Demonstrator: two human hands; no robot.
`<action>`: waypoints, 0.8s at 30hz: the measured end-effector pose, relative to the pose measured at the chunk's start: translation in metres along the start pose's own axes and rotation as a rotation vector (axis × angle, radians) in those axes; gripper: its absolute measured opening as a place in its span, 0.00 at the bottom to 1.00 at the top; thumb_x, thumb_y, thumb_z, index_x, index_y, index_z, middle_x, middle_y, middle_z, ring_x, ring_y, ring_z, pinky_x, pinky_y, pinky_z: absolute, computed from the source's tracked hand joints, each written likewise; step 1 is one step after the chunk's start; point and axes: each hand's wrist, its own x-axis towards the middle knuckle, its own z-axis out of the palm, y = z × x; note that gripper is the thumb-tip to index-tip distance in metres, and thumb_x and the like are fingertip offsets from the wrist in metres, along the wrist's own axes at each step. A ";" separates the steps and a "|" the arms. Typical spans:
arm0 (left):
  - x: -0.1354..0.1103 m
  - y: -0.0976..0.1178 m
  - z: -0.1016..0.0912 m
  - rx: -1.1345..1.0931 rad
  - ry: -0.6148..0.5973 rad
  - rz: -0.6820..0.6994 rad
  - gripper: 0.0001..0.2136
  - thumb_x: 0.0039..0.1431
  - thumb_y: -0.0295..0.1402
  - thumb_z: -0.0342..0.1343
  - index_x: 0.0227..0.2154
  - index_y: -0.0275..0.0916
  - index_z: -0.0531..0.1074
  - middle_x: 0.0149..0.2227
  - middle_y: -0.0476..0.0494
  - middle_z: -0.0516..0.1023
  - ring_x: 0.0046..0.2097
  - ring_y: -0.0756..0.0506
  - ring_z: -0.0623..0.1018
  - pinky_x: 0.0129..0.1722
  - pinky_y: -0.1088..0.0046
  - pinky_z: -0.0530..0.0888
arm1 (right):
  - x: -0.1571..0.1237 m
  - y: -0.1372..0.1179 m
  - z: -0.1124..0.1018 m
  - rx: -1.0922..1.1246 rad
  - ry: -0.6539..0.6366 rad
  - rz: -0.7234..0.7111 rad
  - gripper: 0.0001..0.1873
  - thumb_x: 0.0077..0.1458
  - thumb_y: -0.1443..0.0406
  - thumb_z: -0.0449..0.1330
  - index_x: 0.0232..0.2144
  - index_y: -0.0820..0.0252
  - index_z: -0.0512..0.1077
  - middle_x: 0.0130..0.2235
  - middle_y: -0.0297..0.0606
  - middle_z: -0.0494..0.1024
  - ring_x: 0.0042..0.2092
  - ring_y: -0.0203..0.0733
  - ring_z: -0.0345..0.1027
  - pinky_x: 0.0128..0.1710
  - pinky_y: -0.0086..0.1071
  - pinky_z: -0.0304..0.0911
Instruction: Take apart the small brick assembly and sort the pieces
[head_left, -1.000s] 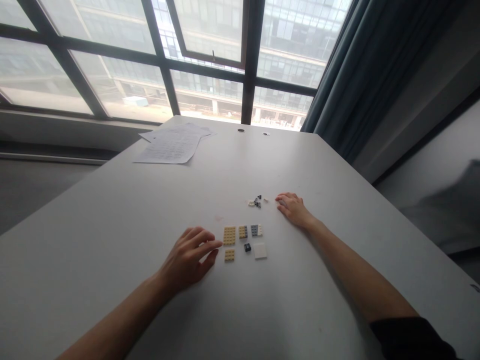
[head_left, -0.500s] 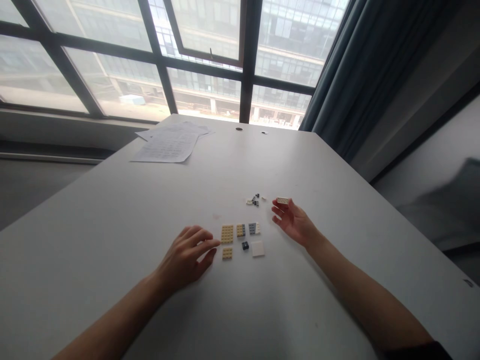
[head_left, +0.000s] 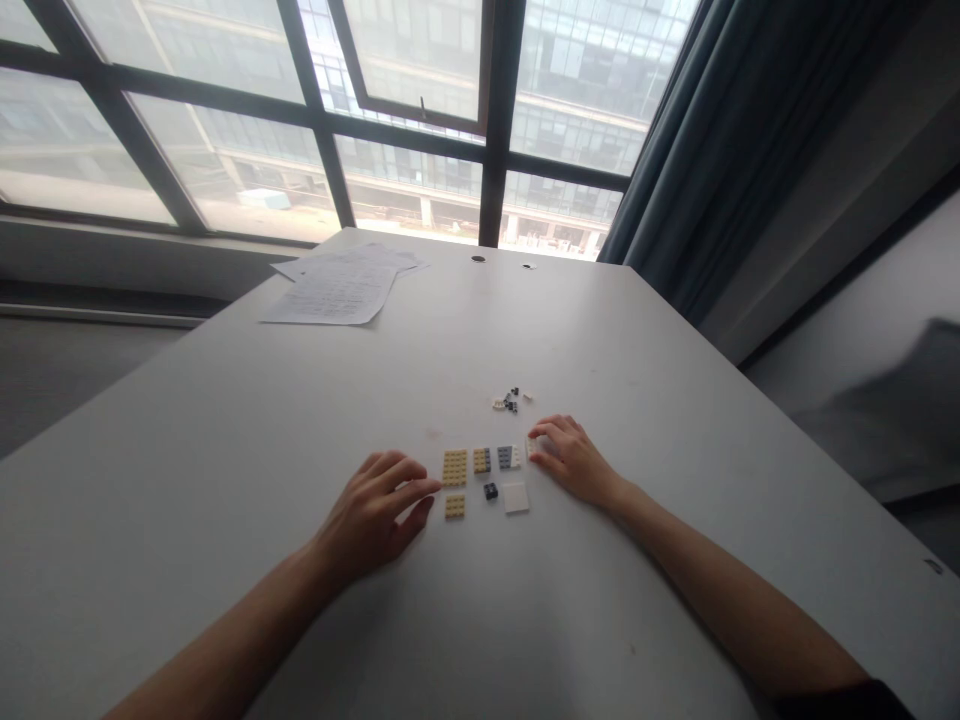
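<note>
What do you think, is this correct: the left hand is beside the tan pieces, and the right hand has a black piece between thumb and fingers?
Not quite: the right hand has a white piece between thumb and fingers, as the head view shows. The left hand is indeed beside the tan pieces.

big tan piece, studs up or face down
Studs up: rows of studs show across the top of the big tan piece, lying flat on the table beside the left hand.

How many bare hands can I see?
2: the left hand beside the large tan studded plastic rectangle; the right hand holding a small, partly hidden white plastic piece.
</note>
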 end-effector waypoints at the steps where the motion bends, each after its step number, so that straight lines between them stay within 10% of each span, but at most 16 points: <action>1: 0.000 0.000 0.000 -0.002 0.003 0.001 0.08 0.55 0.24 0.54 0.36 0.41 0.73 0.33 0.45 0.74 0.36 0.47 0.71 0.38 0.68 0.68 | 0.000 0.000 0.001 -0.046 -0.018 -0.011 0.10 0.56 0.63 0.60 0.41 0.58 0.71 0.46 0.42 0.73 0.50 0.45 0.62 0.53 0.44 0.56; 24: -0.002 -0.001 0.002 0.011 -0.011 -0.022 0.07 0.55 0.26 0.54 0.35 0.42 0.74 0.33 0.45 0.75 0.36 0.47 0.71 0.39 0.67 0.69 | 0.002 -0.003 0.005 -0.057 -0.070 -0.014 0.14 0.53 0.60 0.63 0.42 0.56 0.72 0.48 0.42 0.72 0.52 0.46 0.61 0.53 0.45 0.54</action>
